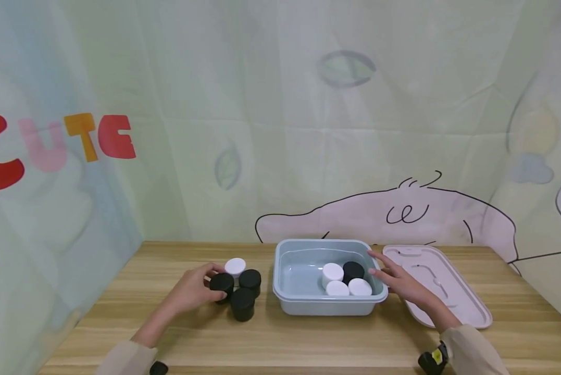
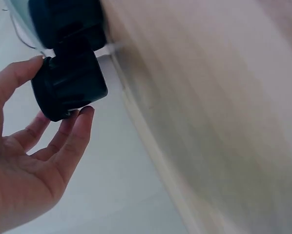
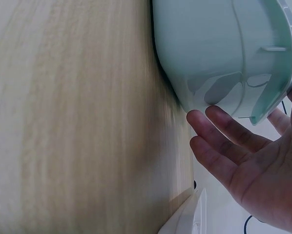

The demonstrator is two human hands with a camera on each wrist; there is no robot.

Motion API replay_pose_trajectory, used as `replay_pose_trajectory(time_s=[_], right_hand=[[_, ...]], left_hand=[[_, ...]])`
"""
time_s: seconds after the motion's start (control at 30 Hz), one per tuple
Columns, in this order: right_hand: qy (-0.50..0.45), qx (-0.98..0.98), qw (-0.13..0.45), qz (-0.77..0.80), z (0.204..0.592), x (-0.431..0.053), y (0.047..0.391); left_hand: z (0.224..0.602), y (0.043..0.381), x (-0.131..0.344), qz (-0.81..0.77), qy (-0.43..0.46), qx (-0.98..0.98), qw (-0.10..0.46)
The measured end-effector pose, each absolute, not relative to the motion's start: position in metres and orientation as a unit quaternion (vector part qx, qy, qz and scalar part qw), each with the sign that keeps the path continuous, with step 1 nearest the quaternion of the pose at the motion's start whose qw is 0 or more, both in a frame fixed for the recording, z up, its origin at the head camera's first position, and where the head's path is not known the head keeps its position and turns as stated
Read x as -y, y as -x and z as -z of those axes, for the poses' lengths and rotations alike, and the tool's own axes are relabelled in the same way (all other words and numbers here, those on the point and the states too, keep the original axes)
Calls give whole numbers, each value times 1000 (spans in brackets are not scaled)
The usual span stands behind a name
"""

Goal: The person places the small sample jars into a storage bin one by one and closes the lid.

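Note:
My left hand [image 1: 197, 287] holds the leftmost black lidded jar [image 1: 221, 286] between thumb and fingers. The left wrist view shows the thumb on one side of that black jar [image 2: 70, 87] and fingertips on the other. Close beside it stand two more black jars [image 1: 242, 306] and a white jar [image 1: 235, 266]. A light blue plastic bin [image 1: 308, 307] sits right of the group, with three white jars [image 1: 333, 273] and one black jar [image 1: 353, 271] in its right part. My right hand [image 1: 402, 284] touches the bin's right rim, fingers extended along its outer side.
A pinkish lid [image 1: 463, 291] lies on the wooden table [image 1: 308, 344], right of the bin and partly behind the right forearm. A printed cloth backdrop [image 1: 280, 130] hangs at the table's back edge.

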State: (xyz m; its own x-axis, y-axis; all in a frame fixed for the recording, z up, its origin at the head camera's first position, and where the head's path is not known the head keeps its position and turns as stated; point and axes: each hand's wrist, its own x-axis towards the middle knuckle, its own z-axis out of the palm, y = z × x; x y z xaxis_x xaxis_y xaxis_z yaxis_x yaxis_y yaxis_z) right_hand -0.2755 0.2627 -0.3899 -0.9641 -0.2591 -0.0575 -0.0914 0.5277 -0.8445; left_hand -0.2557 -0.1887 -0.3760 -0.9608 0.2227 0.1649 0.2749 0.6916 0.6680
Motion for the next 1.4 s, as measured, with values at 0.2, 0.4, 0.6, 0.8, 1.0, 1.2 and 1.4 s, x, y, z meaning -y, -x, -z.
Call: replay_pose_trajectory(time_s=[0.2, 0.4, 0.6, 0.8, 1.0, 1.2, 1.4], right_hand=[[102, -868, 88, 479, 390, -263, 276], [102, -868, 90, 478, 390, -263, 276], [101, -868, 89, 478, 390, -263, 275], [103, -869, 86, 477, 389, -263, 275], [106, -868, 87, 478, 389, -262, 274], [110, -866, 85, 480, 389, -263, 274], [114, -864, 86, 482, 388, -262, 273]], left_hand=[[360, 253, 185, 373, 129, 917, 61], [341, 250, 175, 396, 132, 905, 82], [331, 251, 161, 396, 148, 902, 91], [326, 254, 141, 415, 156, 891, 93], [325, 258, 118, 425, 171, 884, 97], [325, 262, 93, 438, 181, 877, 86], [327, 269, 69, 441, 197, 873, 71]])
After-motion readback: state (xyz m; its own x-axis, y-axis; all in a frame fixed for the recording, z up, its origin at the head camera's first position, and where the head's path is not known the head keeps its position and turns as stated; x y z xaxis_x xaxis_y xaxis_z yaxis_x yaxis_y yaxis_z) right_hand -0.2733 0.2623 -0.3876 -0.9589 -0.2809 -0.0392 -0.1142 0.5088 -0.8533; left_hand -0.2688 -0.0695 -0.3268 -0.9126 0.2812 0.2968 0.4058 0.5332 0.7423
